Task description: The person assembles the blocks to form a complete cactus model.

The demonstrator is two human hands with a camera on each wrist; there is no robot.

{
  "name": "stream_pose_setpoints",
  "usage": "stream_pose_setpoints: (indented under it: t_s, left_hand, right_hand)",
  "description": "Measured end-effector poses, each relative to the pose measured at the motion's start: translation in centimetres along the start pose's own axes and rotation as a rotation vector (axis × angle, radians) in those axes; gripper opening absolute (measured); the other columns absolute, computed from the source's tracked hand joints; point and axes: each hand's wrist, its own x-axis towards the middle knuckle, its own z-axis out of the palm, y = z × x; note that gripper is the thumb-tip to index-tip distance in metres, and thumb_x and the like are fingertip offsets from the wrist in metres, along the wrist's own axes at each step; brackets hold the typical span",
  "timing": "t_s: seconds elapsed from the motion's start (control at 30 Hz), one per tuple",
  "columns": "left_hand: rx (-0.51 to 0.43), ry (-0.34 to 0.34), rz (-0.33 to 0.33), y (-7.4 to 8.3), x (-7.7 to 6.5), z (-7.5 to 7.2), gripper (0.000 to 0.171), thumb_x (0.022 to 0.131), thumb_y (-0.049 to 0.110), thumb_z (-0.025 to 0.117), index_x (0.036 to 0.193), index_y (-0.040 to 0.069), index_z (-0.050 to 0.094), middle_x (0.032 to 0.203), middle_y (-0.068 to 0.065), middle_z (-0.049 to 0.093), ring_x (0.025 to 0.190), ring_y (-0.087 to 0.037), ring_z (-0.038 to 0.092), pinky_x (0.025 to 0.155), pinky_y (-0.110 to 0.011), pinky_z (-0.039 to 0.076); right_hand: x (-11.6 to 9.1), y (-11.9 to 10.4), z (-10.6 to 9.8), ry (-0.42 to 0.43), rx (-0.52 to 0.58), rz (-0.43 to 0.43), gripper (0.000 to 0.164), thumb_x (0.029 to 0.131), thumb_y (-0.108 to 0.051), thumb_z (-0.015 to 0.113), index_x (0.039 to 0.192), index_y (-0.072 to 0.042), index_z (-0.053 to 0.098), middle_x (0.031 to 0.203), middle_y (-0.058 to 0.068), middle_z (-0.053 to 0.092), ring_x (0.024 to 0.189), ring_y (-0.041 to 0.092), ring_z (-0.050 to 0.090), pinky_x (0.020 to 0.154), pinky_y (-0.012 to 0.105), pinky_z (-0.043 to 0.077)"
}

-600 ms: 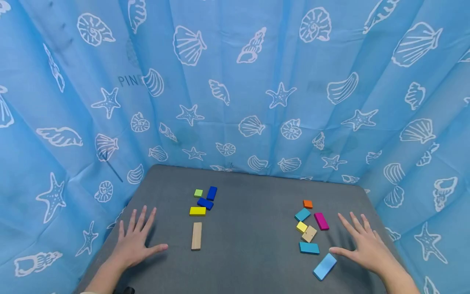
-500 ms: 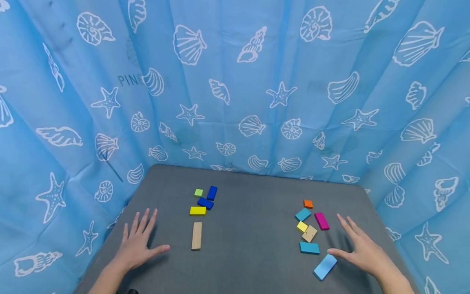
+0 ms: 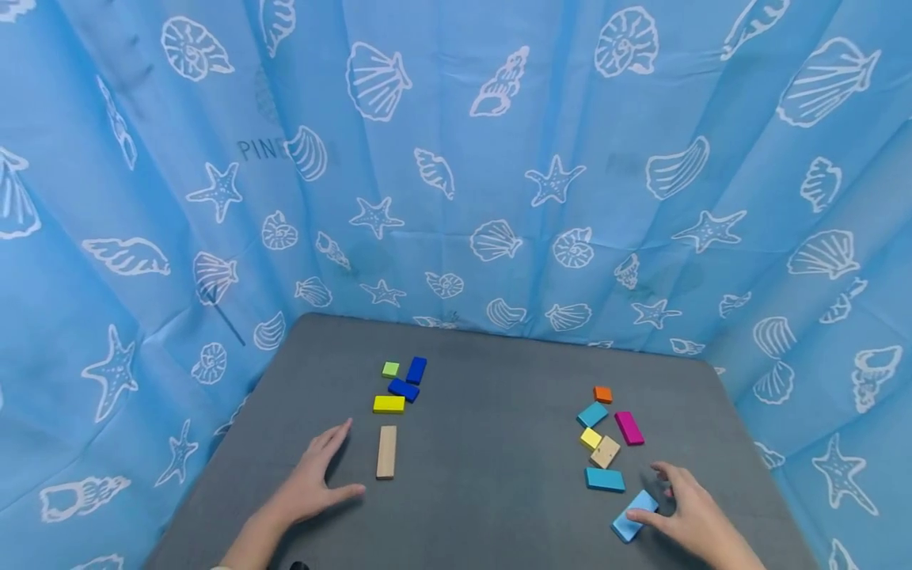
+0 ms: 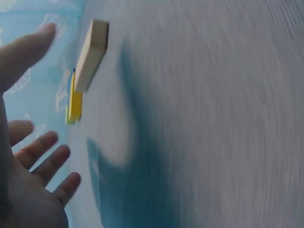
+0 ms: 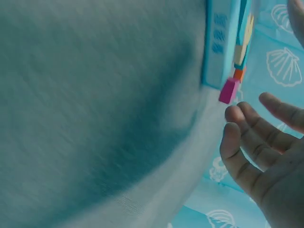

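Observation:
In the head view my left hand (image 3: 308,483) hovers left of a long plain wooden block (image 3: 386,453), thumb spread from the fingers, holding nothing. The left wrist view shows that wooden block (image 4: 91,56) apart from the hand. My right hand (image 3: 685,513) hangs over a light blue block (image 3: 644,501), its thumb covering part of it in the head view. From the right wrist, the fingers (image 5: 256,147) are loosely bent and stand apart from the light blue block (image 5: 220,47), which has dark marks on its end.
Beyond the left hand lie a yellow block (image 3: 389,404), two dark blue blocks (image 3: 404,389) and a green one (image 3: 390,370). Near the right hand are teal blocks (image 3: 604,480), a speckled wooden block (image 3: 605,452), and yellow, magenta (image 3: 629,428) and orange (image 3: 602,394) ones. A shell-patterned curtain (image 3: 456,158) surrounds the grey table (image 3: 492,443).
My left hand has moved right, closer to the wooden block. The right hand has come down and left over the light blue block, its fingers bending more. The blocks lie unchanged; the view shifts slightly.

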Motion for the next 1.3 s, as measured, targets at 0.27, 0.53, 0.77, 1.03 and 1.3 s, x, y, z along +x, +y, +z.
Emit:
stream_pose_setpoints:
  t_s: [0.27,0.53,0.77,1.03,1.3]
  left_hand:
    - [-0.044,-0.057,0.028,2.0,1.8,1.9,0.105,0.078,0.044,0.085,0.160,0.012,0.027,0.160,-0.018,0.031,0.145,-0.044,0.031,0.110,-0.067,0.033]
    - [-0.017,-0.068,0.055,2.8,3.8,2.6,0.100,0.079,0.028,0.085,0.159,0.009,0.029,0.159,-0.016,0.033,0.144,-0.040,0.033,0.111,-0.062,0.035]
    - [-0.026,-0.094,0.073,2.9,4.3,2.4,0.090,0.076,0.029,0.087,0.152,0.007,0.043,0.150,-0.015,0.042,0.132,-0.034,0.046,0.106,-0.060,0.042]
    - [-0.073,-0.124,0.115,4.9,4.1,3.1,0.090,0.073,0.045,0.089,0.146,0.013,0.048,0.143,-0.008,0.047,0.122,-0.026,0.050,0.102,-0.055,0.045]
    - [-0.111,-0.165,0.171,8.0,3.8,4.6,0.089,0.075,0.050,0.086,0.146,0.015,0.046,0.143,-0.004,0.045,0.121,-0.022,0.050,0.102,-0.051,0.046]
  right_hand:
    - [-0.2,0.0,2.5,-0.119,0.034,0.101,0.111,0.069,-0.064,0.084,0.131,0.019,0.045,0.115,0.027,0.055,0.092,0.025,0.057,0.083,0.050,0.055]
    - [0.0,0.3,3.1,-0.184,0.009,0.173,0.129,0.055,-0.074,0.085,0.131,0.022,0.043,0.110,0.030,0.053,0.093,0.030,0.055,0.087,0.055,0.052]
    - [0.0,0.1,3.1,-0.196,-0.009,0.178,0.130,0.057,-0.073,0.084,0.133,0.023,0.042,0.111,0.032,0.052,0.095,0.033,0.054,0.088,0.057,0.051]
    - [-0.4,0.0,3.1,-0.195,-0.026,0.176,0.127,0.061,-0.072,0.084,0.135,0.022,0.041,0.117,0.037,0.050,0.101,0.040,0.055,0.090,0.060,0.050]
    - [-0.2,-0.1,3.1,-0.175,-0.049,0.142,0.122,0.063,-0.071,0.083,0.132,0.023,0.044,0.118,0.037,0.051,0.106,0.046,0.055,0.091,0.061,0.049]
